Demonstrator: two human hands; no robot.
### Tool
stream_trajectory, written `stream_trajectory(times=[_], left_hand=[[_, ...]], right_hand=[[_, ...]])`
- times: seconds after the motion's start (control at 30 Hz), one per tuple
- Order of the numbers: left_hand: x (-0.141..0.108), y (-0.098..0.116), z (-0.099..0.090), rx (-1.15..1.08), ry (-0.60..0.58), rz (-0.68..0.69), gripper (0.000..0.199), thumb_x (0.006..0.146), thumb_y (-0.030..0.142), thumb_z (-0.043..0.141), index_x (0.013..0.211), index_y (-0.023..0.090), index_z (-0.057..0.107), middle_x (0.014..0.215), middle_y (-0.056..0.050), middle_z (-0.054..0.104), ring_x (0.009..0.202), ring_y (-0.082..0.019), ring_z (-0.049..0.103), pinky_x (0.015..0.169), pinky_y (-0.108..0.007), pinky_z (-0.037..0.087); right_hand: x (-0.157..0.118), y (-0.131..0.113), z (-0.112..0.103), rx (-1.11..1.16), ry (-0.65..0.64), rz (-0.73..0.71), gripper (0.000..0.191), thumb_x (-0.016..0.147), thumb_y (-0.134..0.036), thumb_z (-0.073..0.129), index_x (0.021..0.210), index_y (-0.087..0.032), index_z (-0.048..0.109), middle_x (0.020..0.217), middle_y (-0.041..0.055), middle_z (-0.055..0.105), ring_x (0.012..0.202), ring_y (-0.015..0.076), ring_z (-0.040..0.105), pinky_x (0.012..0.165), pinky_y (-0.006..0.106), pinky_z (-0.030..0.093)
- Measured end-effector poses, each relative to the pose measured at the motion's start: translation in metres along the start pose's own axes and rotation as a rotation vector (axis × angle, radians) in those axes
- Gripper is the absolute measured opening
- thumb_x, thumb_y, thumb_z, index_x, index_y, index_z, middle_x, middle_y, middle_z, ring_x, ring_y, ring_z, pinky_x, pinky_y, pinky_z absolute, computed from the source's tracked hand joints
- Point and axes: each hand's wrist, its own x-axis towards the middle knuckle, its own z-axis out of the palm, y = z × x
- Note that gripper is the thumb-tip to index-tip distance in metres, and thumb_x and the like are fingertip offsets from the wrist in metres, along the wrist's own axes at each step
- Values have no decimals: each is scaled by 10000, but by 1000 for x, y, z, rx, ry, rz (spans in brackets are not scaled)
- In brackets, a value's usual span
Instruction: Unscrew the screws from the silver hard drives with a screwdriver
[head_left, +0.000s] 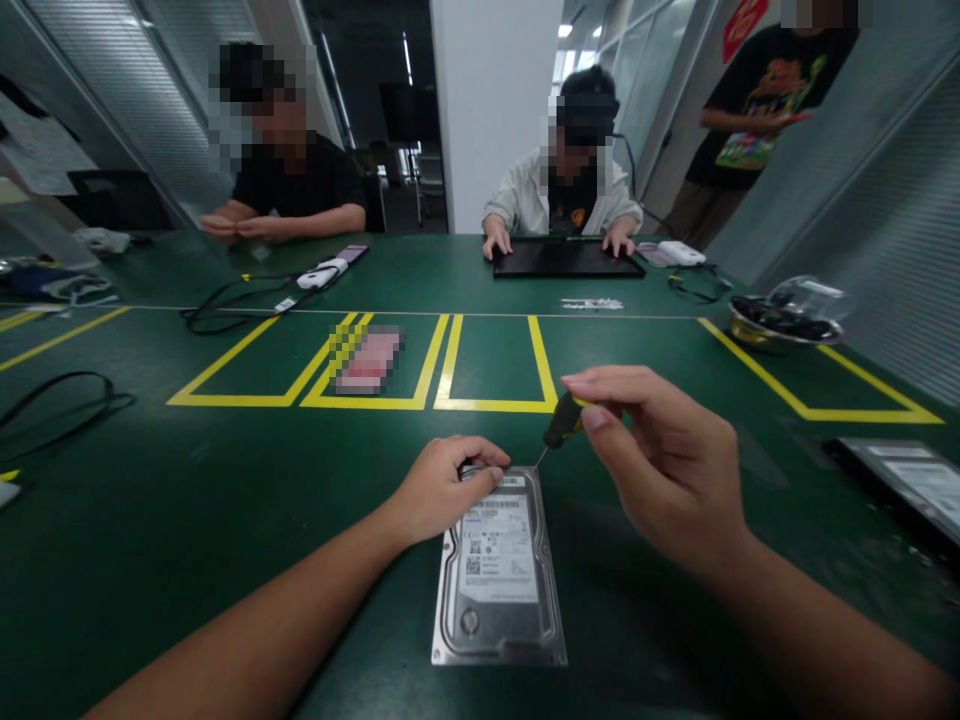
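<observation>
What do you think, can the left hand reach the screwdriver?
Probably yes: the left hand holds the hard drive close to the screwdriver, with nothing visible between, though the right hand holds it.

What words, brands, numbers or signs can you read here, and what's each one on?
Nothing reads with certainty.
Middle hard drive, touched by the left hand: blue brand line, possibly "SAMSUNG"; other label print too small.
Second drive, right edge: label too blurred.
Red sign, upper right: too blurred.
Standing person's T-shirt: printed lettering too blurred.
</observation>
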Motion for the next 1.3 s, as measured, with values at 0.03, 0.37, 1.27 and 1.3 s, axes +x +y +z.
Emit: stream_trajectory(times=[0.03, 0.37, 1.27, 1.3], left_hand=[[0, 0, 0, 1, 1, 1, 178, 864, 203, 595, 989, 187, 720, 942, -15, 731, 866, -171, 662, 795, -288, 474], [0, -2, 1, -4, 2, -6, 179, 865, 206, 596, 989, 185, 723, 939, -16, 732, 861, -173, 661, 790, -289, 472], [0, -1, 0, 15, 0, 3, 172, 863, 199, 596, 981, 191, 722, 947, -12, 736, 876, -174, 662, 788, -290, 469], [0, -1, 0, 15, 2, 3, 172, 863, 198, 596, 980, 190, 723, 949, -13, 737, 880, -174, 663, 791, -291, 470]], right_hand=[[0, 0, 0, -5, 0, 3, 232, 870, -95, 597, 1033, -246, 665, 1029, 31, 688, 995, 200, 624, 804, 394, 495], [0, 0, -1, -29, -1, -58, 246, 874, -80, 582, 1056, -207, 688, 1060, 46, 692, 1037, 184, 618, 902, 394, 489], [-2, 2, -1, -32, -3, -18, 221, 840, -109, 633, 1029, -221, 661, 969, 28, 653, 935, 187, 600, 731, 360, 463], [-2, 2, -1, -38, 0, -15, 214, 832, -114, 646, 1019, -218, 659, 952, 26, 640, 909, 182, 594, 709, 352, 456]])
